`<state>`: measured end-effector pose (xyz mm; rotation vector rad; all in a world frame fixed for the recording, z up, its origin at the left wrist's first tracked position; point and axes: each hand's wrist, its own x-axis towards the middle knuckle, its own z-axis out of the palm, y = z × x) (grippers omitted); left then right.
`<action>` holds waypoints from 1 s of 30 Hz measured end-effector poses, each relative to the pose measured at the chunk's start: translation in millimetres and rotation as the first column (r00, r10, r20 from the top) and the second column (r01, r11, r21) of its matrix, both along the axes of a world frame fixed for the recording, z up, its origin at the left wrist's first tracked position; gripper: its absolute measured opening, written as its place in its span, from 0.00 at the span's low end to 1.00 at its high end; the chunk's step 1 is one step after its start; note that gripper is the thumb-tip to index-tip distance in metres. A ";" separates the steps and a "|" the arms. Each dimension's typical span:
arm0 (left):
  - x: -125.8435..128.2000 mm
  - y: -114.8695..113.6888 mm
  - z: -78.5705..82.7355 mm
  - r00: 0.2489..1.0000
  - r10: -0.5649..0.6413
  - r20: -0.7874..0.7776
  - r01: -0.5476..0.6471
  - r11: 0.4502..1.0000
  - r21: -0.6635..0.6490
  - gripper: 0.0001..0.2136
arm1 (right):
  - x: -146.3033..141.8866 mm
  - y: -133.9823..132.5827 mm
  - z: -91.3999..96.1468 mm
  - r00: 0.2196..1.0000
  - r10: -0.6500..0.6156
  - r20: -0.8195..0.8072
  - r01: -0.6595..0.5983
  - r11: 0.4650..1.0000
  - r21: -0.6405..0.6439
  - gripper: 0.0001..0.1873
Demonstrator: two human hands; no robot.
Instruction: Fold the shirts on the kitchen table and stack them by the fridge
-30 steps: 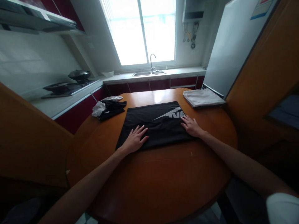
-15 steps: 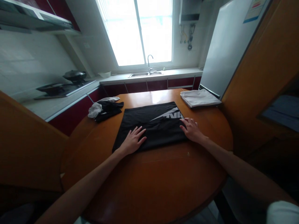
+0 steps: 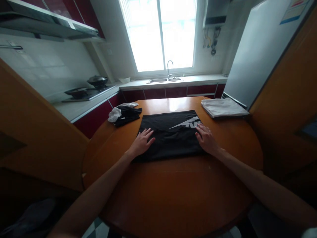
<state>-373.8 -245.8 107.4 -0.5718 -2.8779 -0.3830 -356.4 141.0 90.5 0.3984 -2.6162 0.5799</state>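
A black folded shirt with a white logo lies flat on the round wooden table. My left hand rests palm down on the shirt's left part, fingers stretched out. On the shirt's right edge lies my right hand, also flat with fingers spread, just below the logo. Neither hand holds anything.
A crumpled black and white garment lies at the table's far left. A folded white cloth sits at the far right beside the fridge. Behind are the counter with a sink and a stove with pans. Wooden chair backs flank the table.
Both hands have stayed flat on the black shirt, shifting slightly inward. My head turned a little, so the whole scene slid to the right in view.
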 end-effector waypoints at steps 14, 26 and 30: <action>5.9 3.0 -5.7 0.995 0.064 0.081 -0.054 0.991 -0.124 0.30 | -21.9 -20.6 -9.4 0.994 0.030 0.103 -0.046 0.987 0.156 0.30; 34.0 45.1 -4.8 0.970 -0.161 0.180 0.183 0.977 -0.112 0.31 | 13.0 -54.3 -11.7 0.949 0.223 0.224 -0.270 0.940 0.210 0.34; 33.7 45.2 -5.3 0.972 -0.204 0.121 0.217 0.970 -0.110 0.30 | 11.8 -52.3 -13.2 0.956 0.236 0.173 -0.269 0.941 0.204 0.34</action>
